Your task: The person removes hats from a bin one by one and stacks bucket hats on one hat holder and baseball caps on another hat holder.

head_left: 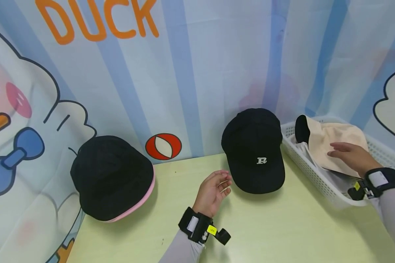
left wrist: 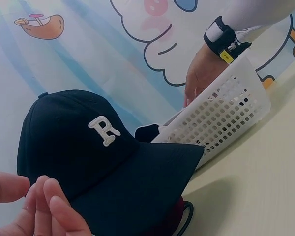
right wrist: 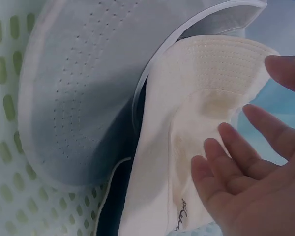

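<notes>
Cream hat (head_left: 335,133): one; black hats (head_left: 112,179) (head_left: 253,142): two.

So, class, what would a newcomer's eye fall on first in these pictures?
Probably the black cap with its white R, between the left hand and the white basket. Next, perhaps, the cream hat in that basket, by the right hand, and the orange word DUCK at the head view's upper left.
</notes>
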A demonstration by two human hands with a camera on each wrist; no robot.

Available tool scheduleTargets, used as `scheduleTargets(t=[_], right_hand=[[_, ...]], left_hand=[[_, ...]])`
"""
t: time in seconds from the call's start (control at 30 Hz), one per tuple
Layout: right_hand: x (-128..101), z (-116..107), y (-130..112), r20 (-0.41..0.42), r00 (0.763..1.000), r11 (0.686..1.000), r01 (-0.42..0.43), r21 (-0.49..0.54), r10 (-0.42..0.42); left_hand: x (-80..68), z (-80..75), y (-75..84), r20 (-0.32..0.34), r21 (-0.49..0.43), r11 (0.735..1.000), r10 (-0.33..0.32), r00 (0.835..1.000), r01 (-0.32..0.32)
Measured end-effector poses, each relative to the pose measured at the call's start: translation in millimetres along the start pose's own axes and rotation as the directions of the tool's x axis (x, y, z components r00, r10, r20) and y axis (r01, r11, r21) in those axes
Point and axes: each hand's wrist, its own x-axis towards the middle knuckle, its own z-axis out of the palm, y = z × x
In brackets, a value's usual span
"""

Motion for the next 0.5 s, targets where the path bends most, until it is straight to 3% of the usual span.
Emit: scheduleTargets(t=[0.2,0.5], right_hand=[[4.9,0.3,2.5,0.063,0.998,0.999,-0.010,-0.052,0.013],[14.7,1.7,15.5,0.095,0.996,0.963,0.030,-0.270,-0.005]], left_hand=[[0.1,-1.2,-0.4,0.004,0.000,1.000,0.006,1.000,-0.006],[0.7,-2.0,-2.7,0.001,-0.008,1.000,0.000,1.000,0.000]])
